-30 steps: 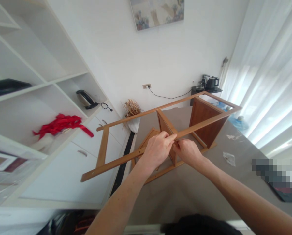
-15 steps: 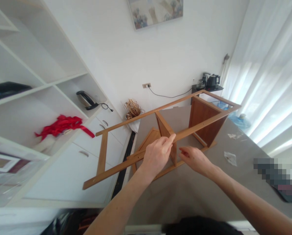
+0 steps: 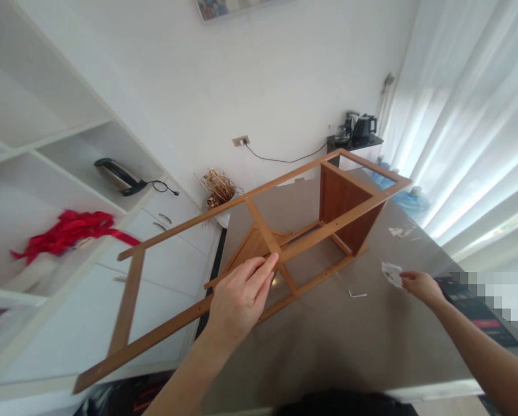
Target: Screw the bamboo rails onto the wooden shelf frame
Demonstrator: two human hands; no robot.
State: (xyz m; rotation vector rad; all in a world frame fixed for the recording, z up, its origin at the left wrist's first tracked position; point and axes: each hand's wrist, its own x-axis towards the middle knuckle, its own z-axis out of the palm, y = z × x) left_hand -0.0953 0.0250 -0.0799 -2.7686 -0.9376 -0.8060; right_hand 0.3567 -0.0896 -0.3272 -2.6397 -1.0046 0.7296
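Note:
A wooden shelf frame [image 3: 337, 224] with long side rails, crossbars and a brown end panel rests on the grey table [image 3: 328, 341], its left end jutting past the edge. My left hand [image 3: 241, 294] grips the near upper rail where the middle crossbar [image 3: 263, 225] meets it. Over to the right, my right hand [image 3: 420, 286] pinches a small clear plastic bag [image 3: 391, 274] at its right edge; the bag's contents are too small to name. Between the frame and the bag lies a bare hex key [image 3: 357, 294].
White shelving [image 3: 124, 225] with a kettle [image 3: 119, 177] and red ribbon [image 3: 68, 231] stands at left. Small white scraps [image 3: 401, 231] and a dark flat object [image 3: 480, 315] lie at the table's right. Water bottles [image 3: 410, 202] stand beyond the far edge.
My right hand has gone from beside the middle crossbar rightward to the plastic bag and pinched it. The hex key now shows on the table. My left hand stays on the rail.

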